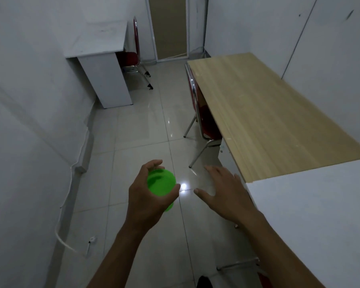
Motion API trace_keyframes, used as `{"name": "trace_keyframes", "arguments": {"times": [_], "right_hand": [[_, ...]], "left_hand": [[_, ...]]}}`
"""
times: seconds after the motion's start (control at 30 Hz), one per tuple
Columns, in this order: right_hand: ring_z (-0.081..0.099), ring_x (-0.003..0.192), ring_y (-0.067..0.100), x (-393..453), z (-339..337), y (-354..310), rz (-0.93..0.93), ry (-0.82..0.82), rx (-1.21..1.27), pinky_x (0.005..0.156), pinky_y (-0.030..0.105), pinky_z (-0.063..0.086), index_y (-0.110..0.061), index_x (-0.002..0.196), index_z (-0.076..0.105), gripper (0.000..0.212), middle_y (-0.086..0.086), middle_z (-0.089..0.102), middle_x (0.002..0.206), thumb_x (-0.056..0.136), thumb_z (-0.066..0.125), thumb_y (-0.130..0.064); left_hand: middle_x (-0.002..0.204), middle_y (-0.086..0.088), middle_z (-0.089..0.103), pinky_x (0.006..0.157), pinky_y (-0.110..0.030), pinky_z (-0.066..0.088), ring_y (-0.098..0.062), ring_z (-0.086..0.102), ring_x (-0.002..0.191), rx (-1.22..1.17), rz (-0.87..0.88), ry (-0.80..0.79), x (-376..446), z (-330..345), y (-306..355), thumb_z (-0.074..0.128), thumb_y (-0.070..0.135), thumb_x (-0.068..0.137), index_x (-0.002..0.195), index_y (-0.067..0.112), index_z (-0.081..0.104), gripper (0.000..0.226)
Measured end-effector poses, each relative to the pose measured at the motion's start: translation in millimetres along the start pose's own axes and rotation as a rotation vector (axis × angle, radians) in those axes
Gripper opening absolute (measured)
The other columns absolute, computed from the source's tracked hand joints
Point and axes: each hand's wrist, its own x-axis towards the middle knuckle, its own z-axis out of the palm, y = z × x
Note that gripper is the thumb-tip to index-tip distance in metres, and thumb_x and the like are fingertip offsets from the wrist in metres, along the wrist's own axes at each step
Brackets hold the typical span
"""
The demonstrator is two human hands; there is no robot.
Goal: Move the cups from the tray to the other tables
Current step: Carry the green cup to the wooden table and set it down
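Observation:
My left hand (pixel 148 196) is wrapped around a bright green plastic cup (pixel 161 182), held over the tiled floor with its round end facing me. To the cup's right, my right hand (pixel 224 190) hovers with its fingers spread and nothing in it. A wooden-topped table (pixel 268 113) stands to the right, and a white table (pixel 312 215) adjoins it at the near right. A small white desk (pixel 98 41) stands against the left wall at the back. No tray is in view.
A red chair (pixel 200 113) is tucked under the wooden table's left edge. Another red chair (pixel 133 57) stands by the white desk. A white cable (pixel 64 206) runs along the left wall to the floor. A door (pixel 169 28) lies straight ahead.

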Motion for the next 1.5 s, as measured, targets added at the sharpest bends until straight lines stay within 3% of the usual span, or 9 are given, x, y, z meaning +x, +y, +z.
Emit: {"name": "trace_keyframes", "arguments": {"times": [0.17, 0.3, 0.6, 0.83, 1.13, 1.27, 1.5], "right_hand": [[0.029, 0.147, 0.020, 51.4, -20.5, 13.2, 0.014, 0.052, -0.032, 0.119, 0.045, 0.019, -0.026, 0.152, 0.032, 0.076, -0.004, 0.036, 0.157, 0.091, 0.053, -0.065], [0.026, 0.148, 0.017, 99.3, -27.7, 23.7, 0.069, 0.080, -0.061, 0.121, 0.047, 0.015, -0.026, 0.155, 0.028, 0.080, -0.006, 0.030, 0.160, 0.090, 0.049, -0.069], [0.028, 0.147, 0.017, 220.8, -56.3, 31.3, 0.183, 0.126, -0.100, 0.121, 0.050, 0.015, -0.028, 0.155, 0.027, 0.079, -0.007, 0.032, 0.158, 0.091, 0.048, -0.068], [0.027, 0.149, 0.020, 288.0, -71.4, 46.5, 0.279, 0.167, -0.084, 0.122, 0.050, 0.015, -0.030, 0.156, 0.027, 0.078, -0.007, 0.032, 0.159, 0.091, 0.049, -0.068], [0.014, 0.153, 0.023, 372.1, -92.1, 116.8, 0.345, 0.149, -0.080, 0.123, 0.049, 0.007, -0.029, 0.158, 0.021, 0.078, -0.006, 0.024, 0.163, 0.093, 0.046, -0.066], [0.009, 0.154, 0.023, 415.9, -112.6, 158.1, 0.345, 0.143, -0.052, 0.123, 0.048, 0.005, -0.031, 0.158, 0.019, 0.078, -0.008, 0.019, 0.165, 0.094, 0.043, -0.068], [0.009, 0.155, 0.025, 484.4, -150.4, 226.1, 0.329, 0.110, -0.054, 0.123, 0.049, 0.006, -0.032, 0.157, 0.020, 0.079, -0.009, 0.020, 0.165, 0.092, 0.044, -0.070]], "left_hand": [[0.113, 0.029, 0.060, 0.085, -0.008, 0.047, 0.006, 0.059, 0.106, -0.021, 0.023, -0.035, 66.1, 26.7, -6.4, 0.080, 0.053, 0.062, 0.125, 0.040, 0.051, 0.071], [0.115, 0.022, 0.062, 0.084, -0.007, 0.047, 0.002, 0.060, 0.106, -0.051, 0.040, -0.076, 123.8, 48.0, -18.1, 0.080, 0.053, 0.063, 0.126, 0.039, 0.051, 0.071], [0.113, 0.010, 0.066, 0.082, -0.008, 0.047, -0.008, 0.065, 0.102, -0.132, 0.111, -0.195, 269.6, 80.9, -46.8, 0.092, 0.029, 0.066, 0.127, 0.029, 0.056, 0.070], [0.111, 0.011, 0.065, 0.080, -0.008, 0.047, -0.007, 0.064, 0.099, -0.134, 0.166, -0.285, 357.5, 111.9, -58.7, 0.092, 0.024, 0.068, 0.127, 0.024, 0.056, 0.069], [0.115, 0.012, 0.064, 0.085, -0.014, 0.052, -0.007, 0.064, 0.105, -0.104, 0.159, -0.362, 449.9, 190.9, -65.4, 0.091, 0.026, 0.069, 0.129, 0.024, 0.056, 0.070], [0.114, 0.015, 0.065, 0.085, -0.015, 0.052, -0.006, 0.064, 0.105, -0.083, 0.141, -0.378, 493.4, 235.5, -55.5, 0.088, 0.041, 0.067, 0.128, 0.029, 0.055, 0.070], [0.116, 0.017, 0.063, 0.087, -0.013, 0.050, -0.003, 0.062, 0.108, -0.072, 0.101, -0.340, 559.6, 313.6, -49.6, 0.092, 0.027, 0.069, 0.128, 0.032, 0.054, 0.071]]}}
